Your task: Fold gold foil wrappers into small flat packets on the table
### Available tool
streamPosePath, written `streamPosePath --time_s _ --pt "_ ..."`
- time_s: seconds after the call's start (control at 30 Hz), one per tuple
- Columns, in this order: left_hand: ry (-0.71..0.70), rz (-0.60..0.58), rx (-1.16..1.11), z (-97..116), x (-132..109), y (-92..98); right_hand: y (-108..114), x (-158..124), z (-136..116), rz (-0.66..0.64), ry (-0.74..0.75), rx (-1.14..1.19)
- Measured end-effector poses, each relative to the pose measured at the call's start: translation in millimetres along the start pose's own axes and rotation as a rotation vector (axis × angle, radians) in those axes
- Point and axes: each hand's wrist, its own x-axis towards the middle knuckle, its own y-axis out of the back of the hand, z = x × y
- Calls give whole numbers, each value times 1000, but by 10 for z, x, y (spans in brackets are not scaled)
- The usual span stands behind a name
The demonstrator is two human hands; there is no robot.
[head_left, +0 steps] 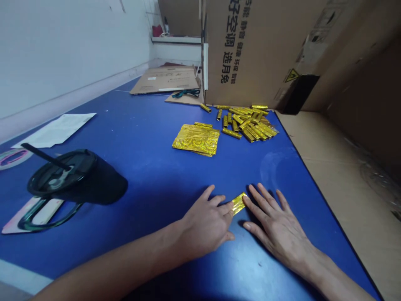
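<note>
A small folded piece of shiny gold foil paper (239, 203) lies flat on the blue table (150, 167). My left hand (208, 221) touches its left end with the fingertips, the other fingers stretched out and apart. At its right end, the index fingertip of my right hand (278, 228) presses on the foil, with the hand spread low over the table. Neither hand is closed around anything. Farther back lies a stack of flat gold foil sheets (196, 140). Behind it to the right is a heap of rolled gold foil tubes (250, 121).
A black tumbler (103, 179) with a straw and handle stands at left, over a pink-and-white card (19, 217). White paper (59, 129) and a tape roll (14, 158) lie near the wall. A large cardboard box (257, 54) rises at the back, beside flat cardboard (166, 77).
</note>
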Motion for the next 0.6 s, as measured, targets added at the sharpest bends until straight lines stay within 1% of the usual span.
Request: streamPosePath --time_s 0.17,0.3,0.47,0.6 --pt "-25 95 -12 -93 36 -67 27 -25 -4 90 21 12" --pt "-2 131 -60 -137 56 -114 -18 -11 31 154 37 87" --pt "-28 146 -58 -167 69 -156 -96 16 60 183 -2 164" --pt "-56 107 -15 -167 78 -122 -90 15 52 188 -11 157"
